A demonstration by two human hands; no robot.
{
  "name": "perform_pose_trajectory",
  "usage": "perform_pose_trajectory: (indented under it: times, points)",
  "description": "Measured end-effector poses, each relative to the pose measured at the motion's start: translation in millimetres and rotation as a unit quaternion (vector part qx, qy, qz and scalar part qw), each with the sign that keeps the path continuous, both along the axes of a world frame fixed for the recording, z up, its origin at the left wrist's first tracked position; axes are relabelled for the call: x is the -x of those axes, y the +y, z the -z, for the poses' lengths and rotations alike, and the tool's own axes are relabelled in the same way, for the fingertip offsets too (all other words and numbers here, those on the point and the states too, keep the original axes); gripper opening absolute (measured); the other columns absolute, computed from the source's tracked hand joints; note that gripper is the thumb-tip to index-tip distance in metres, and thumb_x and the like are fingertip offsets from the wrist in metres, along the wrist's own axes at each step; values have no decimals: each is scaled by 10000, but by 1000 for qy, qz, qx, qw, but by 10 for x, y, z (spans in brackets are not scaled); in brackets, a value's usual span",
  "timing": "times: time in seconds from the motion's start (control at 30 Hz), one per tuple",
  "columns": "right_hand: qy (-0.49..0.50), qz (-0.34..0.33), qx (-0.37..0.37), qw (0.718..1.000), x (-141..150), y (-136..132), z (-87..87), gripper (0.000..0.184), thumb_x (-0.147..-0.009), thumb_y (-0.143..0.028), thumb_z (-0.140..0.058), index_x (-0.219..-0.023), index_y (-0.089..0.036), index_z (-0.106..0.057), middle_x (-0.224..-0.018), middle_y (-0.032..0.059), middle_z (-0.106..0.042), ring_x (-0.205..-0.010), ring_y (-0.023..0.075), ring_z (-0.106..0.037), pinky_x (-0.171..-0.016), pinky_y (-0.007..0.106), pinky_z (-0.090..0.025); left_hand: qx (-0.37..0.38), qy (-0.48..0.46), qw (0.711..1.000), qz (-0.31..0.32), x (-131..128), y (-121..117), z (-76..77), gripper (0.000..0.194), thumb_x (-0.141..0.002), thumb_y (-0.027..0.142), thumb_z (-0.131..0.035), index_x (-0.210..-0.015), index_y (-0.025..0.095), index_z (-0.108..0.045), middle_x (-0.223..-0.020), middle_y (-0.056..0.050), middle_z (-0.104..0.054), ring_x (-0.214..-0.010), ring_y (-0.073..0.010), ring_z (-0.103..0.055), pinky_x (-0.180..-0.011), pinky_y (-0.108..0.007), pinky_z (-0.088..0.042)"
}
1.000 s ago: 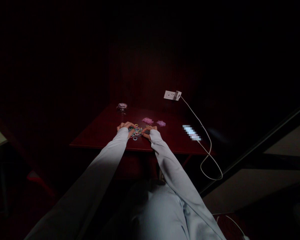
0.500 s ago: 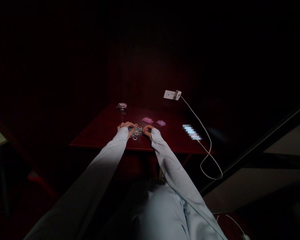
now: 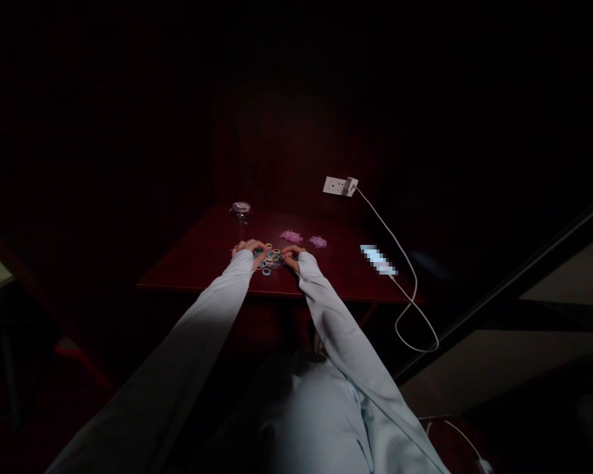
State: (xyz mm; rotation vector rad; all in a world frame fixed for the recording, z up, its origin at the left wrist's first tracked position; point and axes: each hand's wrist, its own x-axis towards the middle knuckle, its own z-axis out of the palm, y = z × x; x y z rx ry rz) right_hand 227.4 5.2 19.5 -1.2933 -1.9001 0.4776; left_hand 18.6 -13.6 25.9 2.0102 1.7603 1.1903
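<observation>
A loose pile of small multicoloured hair ties (image 3: pixel 271 258) lies near the front edge of the dark red table (image 3: pixel 178 266). At its left side is my left hand (image 3: pixel 250 247), palm down, with a gap between its curved fingers and the thumb over the ties. My right hand (image 3: pixel 292 255) is at the pile's right side with its thumb and fingertips close together; whatever is between them is too small to tell. Just behind the pile are a heap of pink elastics (image 3: pixel 291 236) and, to its right, a smaller purple heap (image 3: pixel 319 242).
Towards the back left stands a clear jar (image 3: pixel 240 212) with a pale lid. A phone with a blurred-out screen (image 3: pixel 378 259) lies at the right, its white cable (image 3: pixel 404 253) running to a wall socket (image 3: pixel 333 185) and hanging past the table edge. The surroundings are very dark.
The fingers of both hands have shifted very slightly at the pile. The whole view has moved a little; the heaps, jar and phone stay where they were.
</observation>
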Motion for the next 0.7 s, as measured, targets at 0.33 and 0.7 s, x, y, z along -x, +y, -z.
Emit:
perform_pose_trajectory:
  times: [0.33, 0.7]
  points:
    - [-7, 24, -4, 1000, 9, -66, -2, 228, -885, -404, -714, -1061, -298, -812, -1027, 19, -734, -1082, 233, -655, -1004, 353, -528, 20, 16, 1000, -2, 32, 60, 12, 104, -860, 230, -727, -911, 293, -792, -1174, -1, -769, -1192, -288, -599, -1072, -439, -388]
    - [-66, 46, -13, 997, -1, -75, -34, 205, -852, -343, -735, -1033, -284, -811, -1110, 44, -743, -1186, 289, -556, -1049, 407, -465, 8, 1, 1000, -11, -9, -24, -32, 146, -836, 196, -659, -861, 289, -770, -1115, 4, -796, -1125, -278, -612, -1058, -453, -398]
